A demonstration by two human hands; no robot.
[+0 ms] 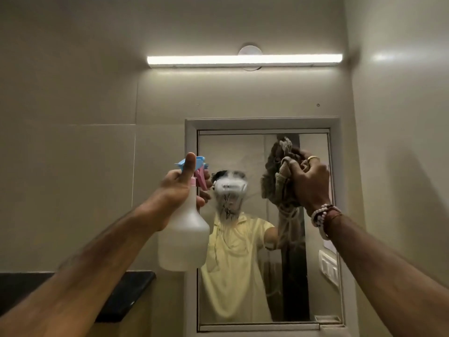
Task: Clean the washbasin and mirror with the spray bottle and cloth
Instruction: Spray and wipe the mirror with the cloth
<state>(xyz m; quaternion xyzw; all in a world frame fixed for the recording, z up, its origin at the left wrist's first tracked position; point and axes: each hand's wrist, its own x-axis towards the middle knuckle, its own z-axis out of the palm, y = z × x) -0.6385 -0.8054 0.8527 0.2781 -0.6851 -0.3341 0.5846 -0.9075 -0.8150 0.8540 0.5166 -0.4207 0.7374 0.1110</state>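
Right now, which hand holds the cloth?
The right hand, with the gold ring and beaded bracelets, grips the cloth at the mirror; the left hand holds the spray bottle.

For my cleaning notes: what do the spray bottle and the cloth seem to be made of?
The spray bottle is probably translucent frosted plastic: its body looks milky; its blue-pink trigger seems opaque plastic. The cloth is likely matte woven fabric, grey-beige, crumpled in soft folds.
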